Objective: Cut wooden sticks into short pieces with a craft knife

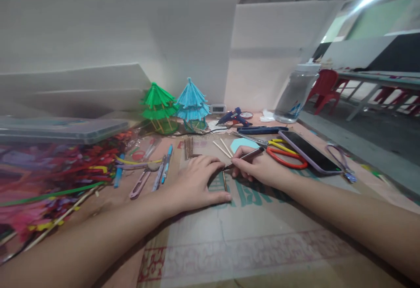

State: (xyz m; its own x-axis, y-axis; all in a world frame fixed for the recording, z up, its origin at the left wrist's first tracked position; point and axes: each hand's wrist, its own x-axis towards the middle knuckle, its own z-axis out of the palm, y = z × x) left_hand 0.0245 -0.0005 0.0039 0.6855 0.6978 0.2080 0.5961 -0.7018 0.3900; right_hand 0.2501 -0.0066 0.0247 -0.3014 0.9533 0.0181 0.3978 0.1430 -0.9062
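In the middle of the worktop, my left hand (pixel 200 183) rests with thumb and fingers apart around a short brown stick (pixel 225 181). The stick's upper end is near my left fingertips; whether they press on it is unclear. My right hand (pixel 251 165) is closed on a dark brown pen (pixel 249 154), its tip at the stick's upper end. Just beyond are two pale sticks (pixel 223 149) and a light teal paper piece (pixel 244 145). Several brown sticks (pixel 188 148) lie behind my left hand.
Green (pixel 159 104) and blue (pixel 193 104) paper towers stand behind, with a glue gun (pixel 234 116) beside them. Orange-handled scissors (pixel 285 157), a phone (pixel 310 152) and a bottle (pixel 297 93) are right. Left are pens (pixel 167 163), a pink cutter (pixel 140 184) and colourful scraps (pixel 65 178).
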